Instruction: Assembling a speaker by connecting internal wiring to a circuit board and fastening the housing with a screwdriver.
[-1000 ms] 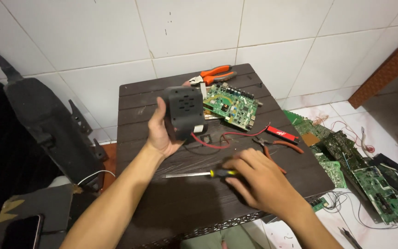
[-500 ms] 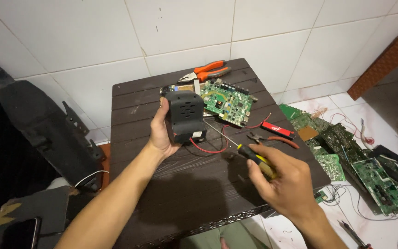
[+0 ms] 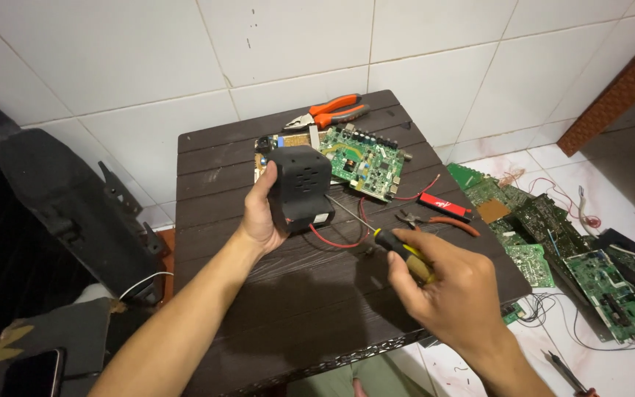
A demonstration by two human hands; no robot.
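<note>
Behind black box (image 3: 300, 187), green circuit board (image 3: 365, 162), orange pliers (image 3: 332, 112), red wire (image 3: 332, 241)

We see our left hand (image 3: 262, 217) and right hand (image 3: 453, 290) bare, no gloves, rings or watch, forearms uncovered with no sleeves showing.

White square tiles (image 3: 134, 66) with thin grey joints cover the wall. A dark brown slatted table (image 3: 214, 165) stands close against it, with a lattice edge along the near side. The floor (image 3: 508, 158) on the right is laid with pale glossy tiles and shows soft reflections. At the far right, a reddish-brown woven piece of furniture (image 3: 626, 84) stands near the wall. The light is even and cool.
</note>
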